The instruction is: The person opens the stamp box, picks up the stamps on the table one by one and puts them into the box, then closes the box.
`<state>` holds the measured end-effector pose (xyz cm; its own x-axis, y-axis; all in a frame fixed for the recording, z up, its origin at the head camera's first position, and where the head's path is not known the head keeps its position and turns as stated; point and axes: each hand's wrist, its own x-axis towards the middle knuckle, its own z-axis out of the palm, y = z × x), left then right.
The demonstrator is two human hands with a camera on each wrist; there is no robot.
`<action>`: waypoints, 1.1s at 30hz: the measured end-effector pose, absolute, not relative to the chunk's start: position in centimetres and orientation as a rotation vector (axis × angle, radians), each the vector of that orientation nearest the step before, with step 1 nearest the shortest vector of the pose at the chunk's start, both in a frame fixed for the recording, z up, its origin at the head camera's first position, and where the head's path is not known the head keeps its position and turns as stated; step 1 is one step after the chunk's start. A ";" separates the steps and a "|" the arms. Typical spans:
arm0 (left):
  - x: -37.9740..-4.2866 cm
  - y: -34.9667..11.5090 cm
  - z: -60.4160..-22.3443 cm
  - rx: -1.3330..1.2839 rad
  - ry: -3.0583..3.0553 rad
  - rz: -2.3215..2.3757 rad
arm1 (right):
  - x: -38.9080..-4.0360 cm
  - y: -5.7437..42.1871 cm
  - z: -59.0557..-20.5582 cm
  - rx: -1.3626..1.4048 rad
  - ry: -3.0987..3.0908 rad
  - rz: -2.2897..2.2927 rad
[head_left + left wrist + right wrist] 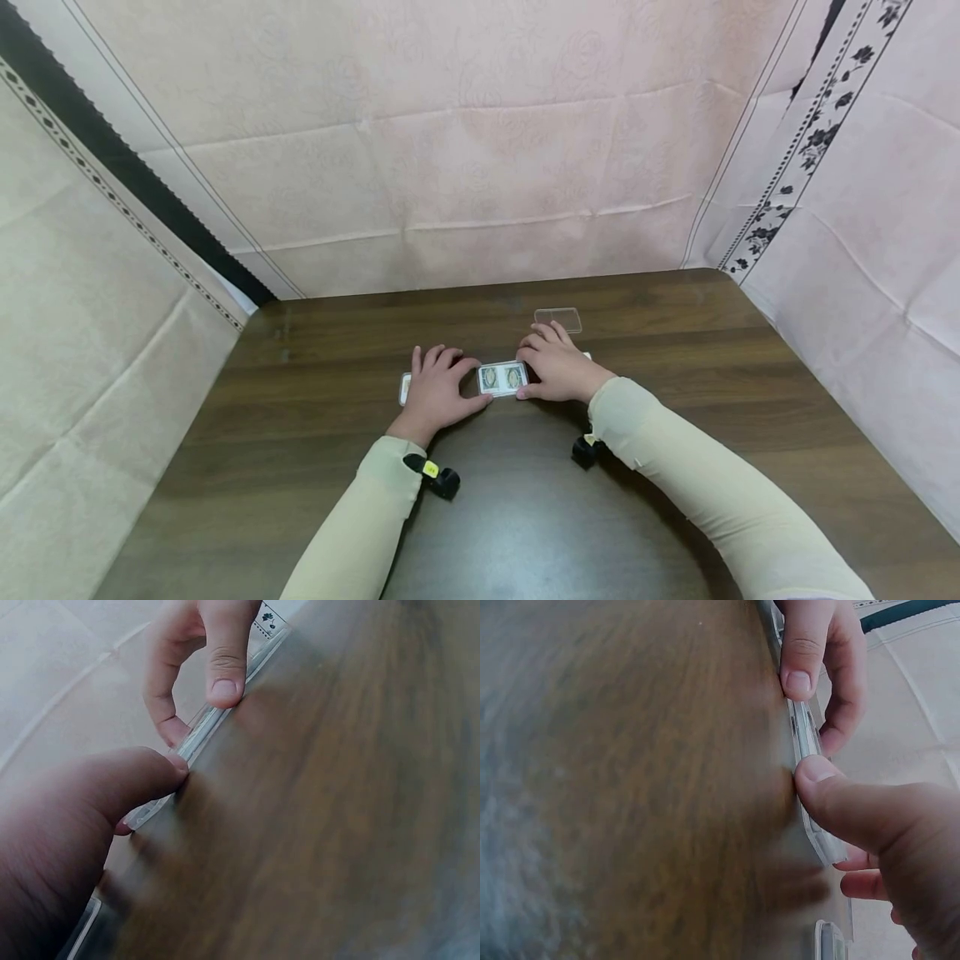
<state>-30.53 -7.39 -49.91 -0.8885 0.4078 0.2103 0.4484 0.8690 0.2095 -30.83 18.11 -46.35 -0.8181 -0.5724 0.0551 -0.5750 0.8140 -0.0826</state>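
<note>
Flat clear plastic card case [503, 378] is pinched between left grip [438, 392] and right grip [557, 367] on dark wooden desk [675, 350].

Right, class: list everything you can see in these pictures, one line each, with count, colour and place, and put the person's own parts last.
Card case: one, clear with a patterned card inside, flat on the table between the two hands.
Second case: one, pale, its end showing at the left hand's outer side.
Empty clear case: one, transparent, on the table beyond the right hand.
Table: one, dark brown wood.
Cloth backdrop: pale pink, behind and at both sides.
Wrist cameras: two, black, under the wrists.
Sleeves: two, cream.
Left hand: pinches the card case's left end.
Right hand: pinches its right end.
</note>
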 end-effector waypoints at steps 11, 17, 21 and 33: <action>-30.5 -7.1 -49.8 -0.660 -2.923 -0.364 | -31.0 17.5 -45.7 0.803 -3.062 0.172; -30.3 -6.6 -48.9 -0.649 -2.993 -0.329 | -31.4 17.2 -45.1 0.737 -3.140 0.175; -30.4 -6.4 -48.5 -0.641 -3.020 -0.271 | -31.6 16.9 -44.8 0.705 -3.154 0.181; -30.4 -6.5 -48.1 -0.650 -3.026 -0.218 | -31.4 16.5 -44.6 0.698 -3.136 0.123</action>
<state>-30.41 -6.53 -48.14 -0.9115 0.4057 0.0673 0.4111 0.9024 0.1290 -31.43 16.49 -44.62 -0.9032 -0.4256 -0.0553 -0.4199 0.9030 -0.0908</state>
